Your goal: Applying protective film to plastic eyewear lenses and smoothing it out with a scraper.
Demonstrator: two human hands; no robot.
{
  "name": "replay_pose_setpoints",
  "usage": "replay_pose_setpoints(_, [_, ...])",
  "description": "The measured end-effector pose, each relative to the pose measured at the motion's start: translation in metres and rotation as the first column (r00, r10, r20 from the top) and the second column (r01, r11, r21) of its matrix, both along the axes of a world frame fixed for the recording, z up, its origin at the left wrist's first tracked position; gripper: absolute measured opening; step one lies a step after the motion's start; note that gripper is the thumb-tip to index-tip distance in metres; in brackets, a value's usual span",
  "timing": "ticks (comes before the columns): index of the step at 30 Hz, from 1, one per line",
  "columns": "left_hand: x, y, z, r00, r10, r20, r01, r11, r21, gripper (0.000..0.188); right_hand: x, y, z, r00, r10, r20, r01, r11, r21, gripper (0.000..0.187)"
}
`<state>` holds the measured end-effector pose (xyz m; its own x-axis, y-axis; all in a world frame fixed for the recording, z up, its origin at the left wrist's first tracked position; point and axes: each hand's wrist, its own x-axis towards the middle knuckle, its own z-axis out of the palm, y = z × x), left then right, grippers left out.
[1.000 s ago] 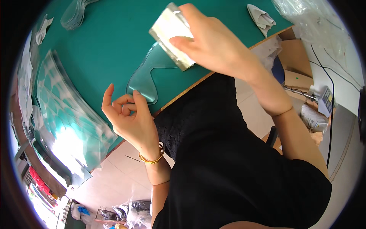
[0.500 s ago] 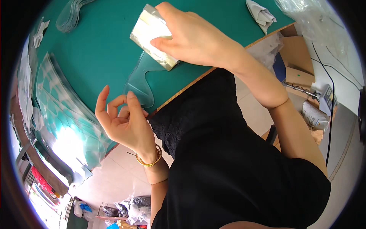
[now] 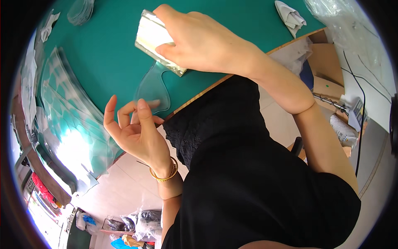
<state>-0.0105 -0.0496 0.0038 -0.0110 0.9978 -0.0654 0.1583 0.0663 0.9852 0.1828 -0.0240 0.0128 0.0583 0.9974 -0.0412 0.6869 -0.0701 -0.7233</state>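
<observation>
My right hand (image 3: 203, 43) grips a shiny, pale gold-and-silver block or wide roll (image 3: 152, 34); I cannot tell which. Its lower edge lies over the upper part of a clear, curved plastic piece (image 3: 153, 86) with a narrow waist and a rounded lower end. At that rounded end is my left hand (image 3: 139, 133), its thumb and fingers closed on the rim. Some fingertips show through the clear plastic. The piece is above the green tabletop (image 3: 103, 54), close to the wooden front edge.
Stacked clear plastic sheets (image 3: 74, 112) lie along the left of the table. More clear curved pieces (image 3: 81, 11) are at the far left. A folded grey cloth (image 3: 290, 18) sits at the far right, near clear plastic bags (image 3: 340, 20) and a cardboard box (image 3: 325, 62).
My right hand and the shiny block have shifted slightly left and away from me. The clear piece is angled a little differently; my left hand keeps its place. The whole view has moved slightly.
</observation>
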Motion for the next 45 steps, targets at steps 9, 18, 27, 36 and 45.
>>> replay_pose_setpoints(9, [-0.01,0.0,-0.007,1.0,-0.022,0.014,0.022,0.999,-0.029,0.047,-0.009,0.016,-0.002,0.988,0.133,-0.08,-0.135,0.99,-0.028,0.041])
replay_pose_setpoints(18, [-0.036,-0.002,-0.005,0.94,-0.183,-0.288,0.204,0.978,0.043,0.057,-0.014,0.018,-0.007,0.991,0.119,-0.054,-0.12,0.993,-0.013,0.04])
replay_pose_setpoints(27, [-0.047,0.001,-0.008,0.881,-0.26,-0.396,0.306,0.951,0.056,0.062,-0.025,0.022,0.001,0.982,0.177,-0.068,-0.178,0.984,-0.012,0.041])
replay_pose_setpoints(36, [-0.048,-0.001,-0.011,0.857,-0.235,-0.458,0.326,0.936,0.131,0.054,-0.029,0.014,-0.005,0.977,0.213,-0.019,-0.213,0.977,-0.021,0.045])
replay_pose_setpoints(45, [-0.053,-0.008,-0.022,0.878,-0.173,-0.447,0.292,0.932,0.213,0.048,-0.058,-0.01,-0.014,0.949,0.279,-0.148,-0.276,0.96,0.044,0.043])
